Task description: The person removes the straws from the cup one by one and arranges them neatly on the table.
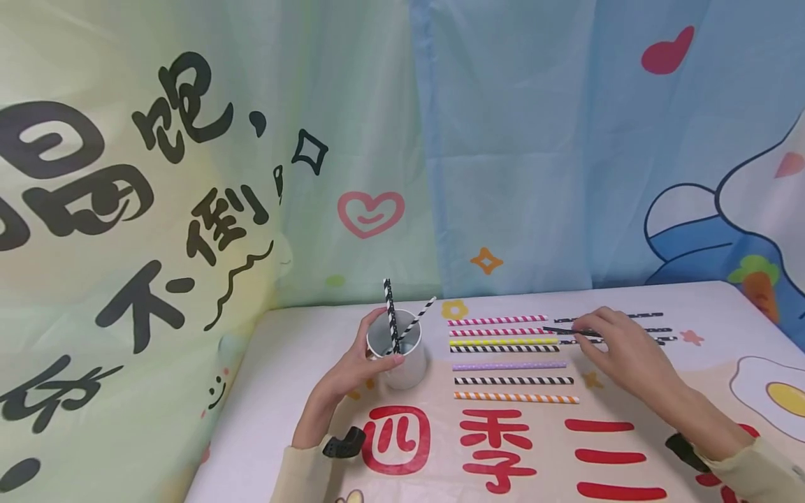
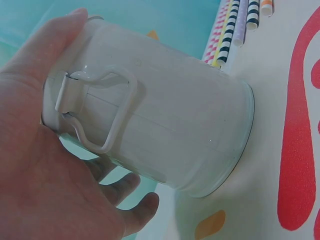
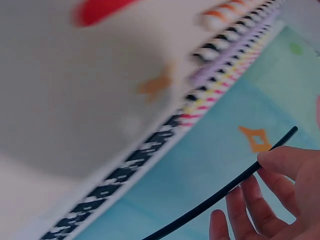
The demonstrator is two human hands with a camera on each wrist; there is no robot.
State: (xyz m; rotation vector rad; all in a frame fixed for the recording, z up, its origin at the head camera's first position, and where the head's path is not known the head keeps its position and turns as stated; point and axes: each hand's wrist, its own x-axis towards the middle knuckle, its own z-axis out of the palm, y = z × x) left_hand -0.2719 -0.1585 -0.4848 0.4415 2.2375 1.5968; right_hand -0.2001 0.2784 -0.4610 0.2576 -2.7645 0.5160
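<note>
My left hand (image 1: 352, 367) grips a white cup (image 1: 407, 374) round its side near the rim, and the cup stands slightly tilted on the table. A wire handle (image 2: 120, 125) shows on the cup's wall in the left wrist view. Two black-and-white straws (image 1: 391, 307) lean out of the cup. My right hand (image 1: 629, 353) pinches a thin, plain black straw (image 3: 210, 202) between thumb and fingertips, over several black-and-white patterned straws (image 1: 644, 316). In the right wrist view the black straw bows slightly.
Left of my right hand lies a row of straws: pink-striped (image 1: 497, 321), yellow (image 1: 497, 342), purple (image 1: 509, 366), black-striped (image 1: 512, 381) and orange-striped (image 1: 516, 397). The table's cloth (image 1: 251, 412) carries large red characters. Printed curtains (image 1: 503, 140) hang behind the table and at its left.
</note>
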